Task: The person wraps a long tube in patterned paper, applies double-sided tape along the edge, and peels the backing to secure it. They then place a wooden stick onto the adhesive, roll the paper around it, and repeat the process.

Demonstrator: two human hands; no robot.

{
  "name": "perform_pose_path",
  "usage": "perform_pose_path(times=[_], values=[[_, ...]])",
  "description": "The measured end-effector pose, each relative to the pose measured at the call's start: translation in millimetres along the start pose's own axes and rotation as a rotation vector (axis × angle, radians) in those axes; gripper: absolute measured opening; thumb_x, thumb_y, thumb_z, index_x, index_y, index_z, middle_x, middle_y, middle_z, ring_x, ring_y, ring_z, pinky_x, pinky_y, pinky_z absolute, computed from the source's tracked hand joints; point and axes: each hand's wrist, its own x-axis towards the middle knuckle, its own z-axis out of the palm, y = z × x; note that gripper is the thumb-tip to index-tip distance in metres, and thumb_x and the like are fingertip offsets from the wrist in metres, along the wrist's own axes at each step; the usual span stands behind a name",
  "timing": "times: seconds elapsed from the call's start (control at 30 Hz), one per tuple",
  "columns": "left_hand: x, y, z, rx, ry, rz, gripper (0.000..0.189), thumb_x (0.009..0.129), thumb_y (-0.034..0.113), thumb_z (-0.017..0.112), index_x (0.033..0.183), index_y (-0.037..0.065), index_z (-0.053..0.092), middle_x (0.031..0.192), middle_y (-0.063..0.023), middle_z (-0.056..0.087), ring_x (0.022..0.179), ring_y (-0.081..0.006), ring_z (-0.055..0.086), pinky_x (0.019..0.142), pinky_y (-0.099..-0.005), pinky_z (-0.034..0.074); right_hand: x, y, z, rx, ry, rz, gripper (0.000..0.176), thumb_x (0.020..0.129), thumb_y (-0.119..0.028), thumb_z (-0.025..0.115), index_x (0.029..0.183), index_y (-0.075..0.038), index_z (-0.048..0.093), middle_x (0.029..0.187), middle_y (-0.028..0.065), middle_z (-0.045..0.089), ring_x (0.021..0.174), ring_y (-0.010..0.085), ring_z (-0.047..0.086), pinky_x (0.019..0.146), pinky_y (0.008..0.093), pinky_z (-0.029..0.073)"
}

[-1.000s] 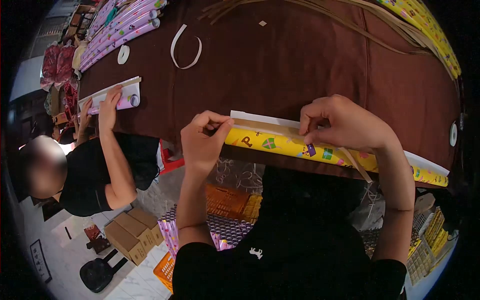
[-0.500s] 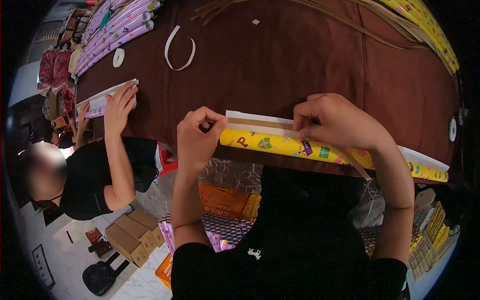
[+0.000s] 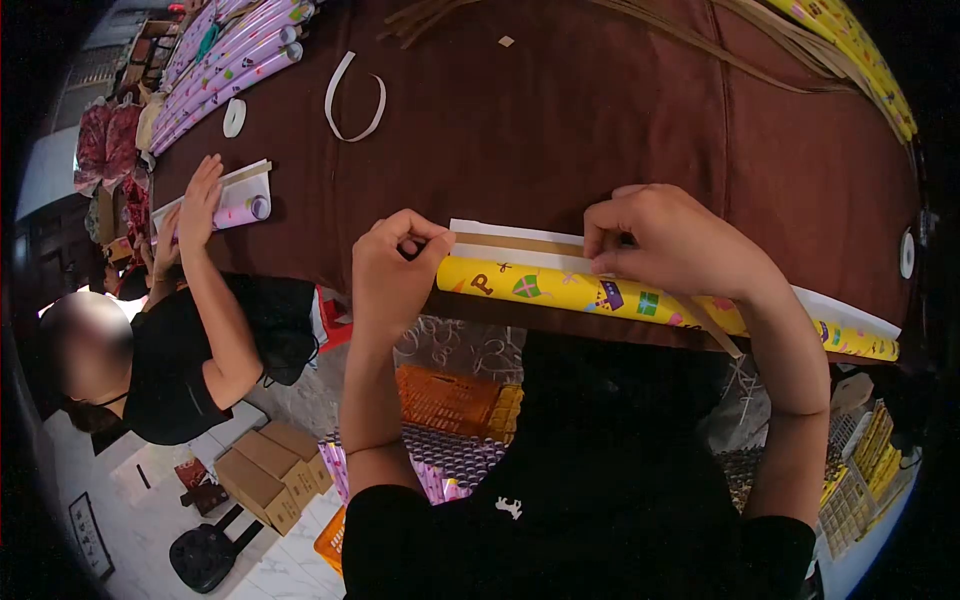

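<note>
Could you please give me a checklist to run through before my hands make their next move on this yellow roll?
1. Left hand pinches the yellow wrapping paper roll at its left end: ok.
2. Right hand rests its fingertips on the brown strip; pinching or pressing: cannot tell.
3. Brown strip lies straight between the two hands: ok.
4. Roll lies along the near edge of the table: ok.
5. Loose strip tail hangs past the edge under the right wrist: not ok.
6. Co-worker's hand is on a pink roll, well apart: ok.
</note>
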Motion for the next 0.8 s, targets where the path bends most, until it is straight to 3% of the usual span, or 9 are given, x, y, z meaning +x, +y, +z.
perform_pose_path(times=[0.07, 0.17, 0.4, 0.47, 0.8], values=[[-0.4, 2.9, -1.0, 0.01, 0.0, -0.006, 0.008, 0.08, 0.008, 0.072, 0.084, 0.001, 0.069, 0.075, -0.0068, 0.063, 0.069, -0.0133, 0.052, 0.065, -0.028, 0.044, 0.5, -0.1, 0.0, 0.001, -0.002, -0.002, 0.011, 0.079, -0.013, 0.069, 0.084, -0.004, 0.066, 0.08, 0.0149, 0.067, 0.083, 0.0339, 0.065, 0.074, 0.0437, 0.05], [0.3, 4.2, -3.0, 0.006, -0.006, 0.011, 0.007, 0.081, 0.006, 0.071, 0.084, 0.001, 0.069, 0.073, -0.0054, 0.063, 0.067, -0.0121, 0.05, 0.064, -0.0273, 0.044, -0.4, -1.3, 3.0, -0.004, 0.051, -0.017, 0.011, 0.079, -0.013, 0.069, 0.084, -0.005, 0.066, 0.079, 0.0152, 0.067, 0.082, 0.0342, 0.065, 0.074, 0.0436, 0.05], [-2.5, 12.0, -2.5, 0.06, 0.011, 0.02, 0.006, 0.081, 0.005, 0.07, 0.083, 0.0, 0.068, 0.071, -0.0048, 0.063, 0.064, -0.0111, 0.05, 0.062, -0.0267, 0.044, -2.5, -2.5, 9.6, -0.015, 0.088, 0.018, 0.01, 0.079, -0.013, 0.067, 0.085, -0.005, 0.068, 0.081, 0.0159, 0.068, 0.082, 0.0339, 0.066, 0.074, 0.0436, 0.051], [-3.2, 10.2, -1.6, 0.092, 0.023, 0.026, 0.006, 0.081, 0.005, 0.07, 0.083, 0.0, 0.068, 0.071, -0.0052, 0.062, 0.064, -0.0116, 0.05, 0.061, -0.0269, 0.044, -2.3, -4.4, 9.7, -0.023, 0.094, 0.049, 0.01, 0.076, -0.008, 0.072, 0.084, -0.004, 0.068, 0.077, 0.0085, 0.066, 0.08, 0.0241, 0.061, 0.072, 0.0357, 0.05], [-3.3, 7.5, -1.4, 0.133, 0.035, 0.044, 0.006, 0.081, 0.007, 0.071, 0.083, 0.002, 0.069, 0.072, -0.0079, 0.061, 0.065, -0.0157, 0.051, 0.062, -0.03, 0.045, -3.5, -12.2, 8.5, -0.003, 0.095, 0.122, 0.01, 0.077, -0.008, 0.072, 0.086, -0.004, 0.069, 0.076, 0.0092, 0.066, 0.079, 0.0238, 0.062, 0.072, 0.0357, 0.05]])
